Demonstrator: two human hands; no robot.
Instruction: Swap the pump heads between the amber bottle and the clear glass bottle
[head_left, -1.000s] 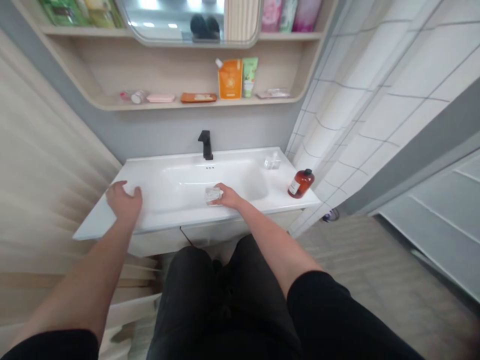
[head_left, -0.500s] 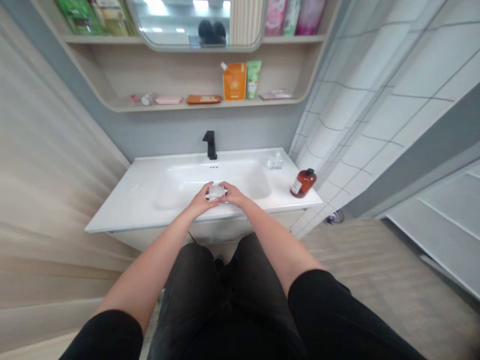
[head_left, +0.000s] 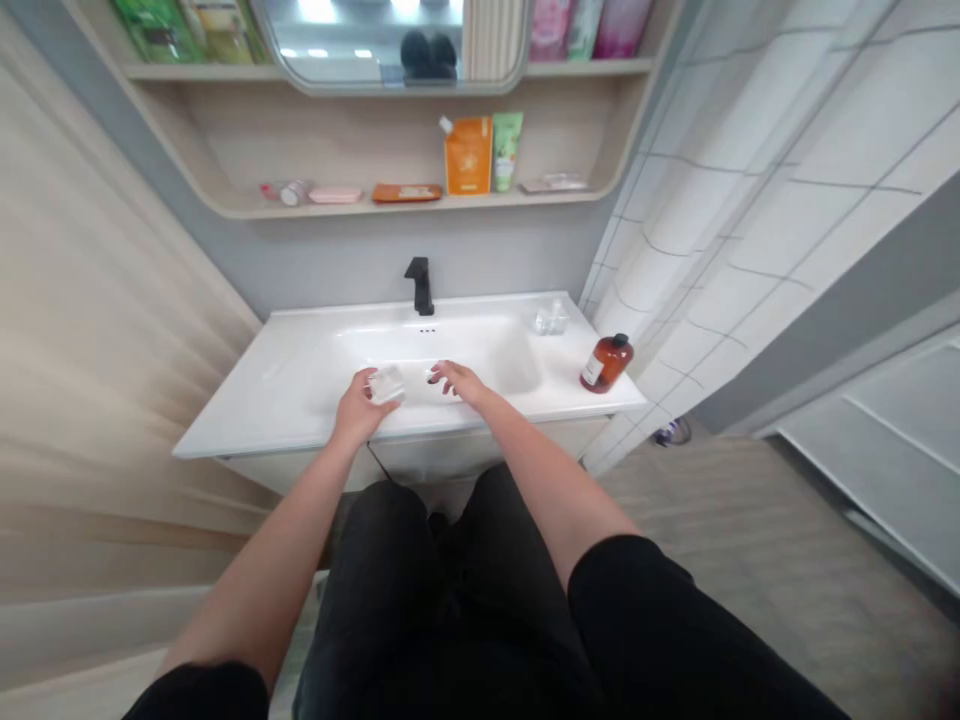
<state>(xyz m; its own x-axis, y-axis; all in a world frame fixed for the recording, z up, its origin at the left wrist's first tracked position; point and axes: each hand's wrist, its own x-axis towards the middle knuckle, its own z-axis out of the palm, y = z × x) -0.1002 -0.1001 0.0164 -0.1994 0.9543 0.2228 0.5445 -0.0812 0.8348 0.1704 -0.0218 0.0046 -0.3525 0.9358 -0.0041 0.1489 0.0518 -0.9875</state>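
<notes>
Left hand: (head_left: 358, 410) curled, fingers gripping the clear cube, wrist near the basin's front rim.
Right hand: (head_left: 459, 381) open, fingers loosely spread, holding nothing, now off the cube.
Change: the cube has gone from both hands to the left alone; the hands stand apart.
Basin: (head_left: 442, 345) white, under both hands.
Clear cube: (head_left: 387, 385) over the basin's front edge.
Drain: (head_left: 432, 376) just beyond the right fingertips.

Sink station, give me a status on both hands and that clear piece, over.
Left hand holding clear square item above white basin. Right hand open, empty, beside drain. Amber bottle on the basin's right edge, off to the side.
</notes>
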